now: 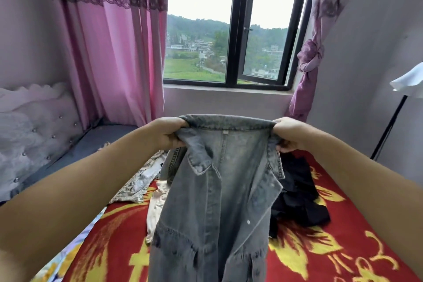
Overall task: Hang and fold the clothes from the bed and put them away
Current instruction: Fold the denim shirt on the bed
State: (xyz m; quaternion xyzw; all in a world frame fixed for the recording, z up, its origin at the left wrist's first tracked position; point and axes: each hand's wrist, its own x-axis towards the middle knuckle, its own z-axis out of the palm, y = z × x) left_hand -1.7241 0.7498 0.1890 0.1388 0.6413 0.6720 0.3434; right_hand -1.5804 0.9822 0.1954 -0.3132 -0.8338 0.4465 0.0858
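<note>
A grey denim jacket (212,201) is held up above the bed (343,224), its open front and inner lining turned toward the camera. The left hand (168,133) is closed on the left end of the collar, fabric bunched inside the curled fingers; the right hand (288,134) is closed on the right end in the same way. The collar is stretched level between the two hands, and the body of the jacket hangs down out of the lower edge of the view. A red blanket with yellow flowers (320,258) is spread over the bed. A black garment (299,199) is heaped on it just right of the jacket; a patterned garment (137,185) and a pale cream garment (158,206) are lying to the left, partly hidden behind the denim. A tufted headboard (34,135) is seen at far left, pink curtains (109,52) beside a dark-framed window (238,30) beyond.
</note>
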